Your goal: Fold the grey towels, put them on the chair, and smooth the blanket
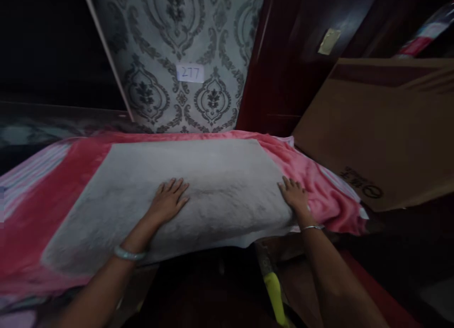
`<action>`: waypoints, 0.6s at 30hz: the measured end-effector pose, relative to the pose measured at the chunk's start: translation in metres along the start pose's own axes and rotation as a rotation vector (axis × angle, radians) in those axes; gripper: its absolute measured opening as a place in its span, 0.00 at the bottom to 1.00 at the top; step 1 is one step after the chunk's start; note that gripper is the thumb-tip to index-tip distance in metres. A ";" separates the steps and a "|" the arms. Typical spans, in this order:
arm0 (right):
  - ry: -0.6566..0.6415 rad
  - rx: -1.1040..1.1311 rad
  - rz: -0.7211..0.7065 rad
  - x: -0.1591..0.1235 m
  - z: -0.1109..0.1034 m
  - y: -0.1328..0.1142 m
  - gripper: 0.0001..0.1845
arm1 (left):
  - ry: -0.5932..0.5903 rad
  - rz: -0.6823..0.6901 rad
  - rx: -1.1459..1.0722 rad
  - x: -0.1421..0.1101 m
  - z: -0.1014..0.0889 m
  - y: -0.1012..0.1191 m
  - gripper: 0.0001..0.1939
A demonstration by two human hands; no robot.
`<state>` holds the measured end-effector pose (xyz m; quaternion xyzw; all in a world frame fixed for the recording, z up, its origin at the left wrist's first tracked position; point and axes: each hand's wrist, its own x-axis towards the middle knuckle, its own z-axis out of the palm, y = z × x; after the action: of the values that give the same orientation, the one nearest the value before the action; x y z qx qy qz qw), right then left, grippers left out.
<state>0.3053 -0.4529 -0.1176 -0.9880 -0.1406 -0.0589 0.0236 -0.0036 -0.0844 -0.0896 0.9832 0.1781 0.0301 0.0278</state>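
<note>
Covering part of a pink blanket (71, 186), a gray cloth (209, 164) lies before us, a cardboard box (386, 134) to its right; our left grip (169, 201) rests near the cloth's middle, our right grip (294, 194) at its right edge, palms down, fingers spread.

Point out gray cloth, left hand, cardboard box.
Gray cloth (213, 200), head view: middle of upper surface.
Left hand (168, 202), head view: back of hand.
Cardboard box (386, 134), head view: printed panel.
</note>
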 end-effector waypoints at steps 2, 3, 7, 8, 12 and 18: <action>0.014 0.019 -0.023 0.000 0.005 0.003 0.36 | -0.011 -0.058 0.024 -0.017 -0.004 -0.014 0.31; 0.018 0.028 -0.032 0.000 0.007 0.005 0.36 | -0.011 -0.099 0.037 -0.028 -0.006 -0.025 0.31; 0.021 0.060 -0.045 -0.001 0.009 0.008 0.38 | -0.023 -0.348 0.062 -0.083 -0.013 -0.082 0.32; 0.021 0.068 -0.051 -0.002 0.009 0.008 0.38 | -0.025 -0.412 0.061 -0.097 -0.015 -0.096 0.32; 0.006 0.100 -0.046 -0.006 0.004 0.004 0.41 | 0.014 -0.597 0.045 -0.135 -0.018 -0.137 0.33; -0.013 0.155 -0.006 -0.004 0.003 0.003 0.40 | 0.134 -0.687 0.044 -0.140 -0.015 -0.142 0.34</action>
<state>0.3021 -0.4567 -0.1209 -0.9832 -0.1477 -0.0417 0.0988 -0.1846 -0.0001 -0.0907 0.8619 0.5007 0.0798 0.0032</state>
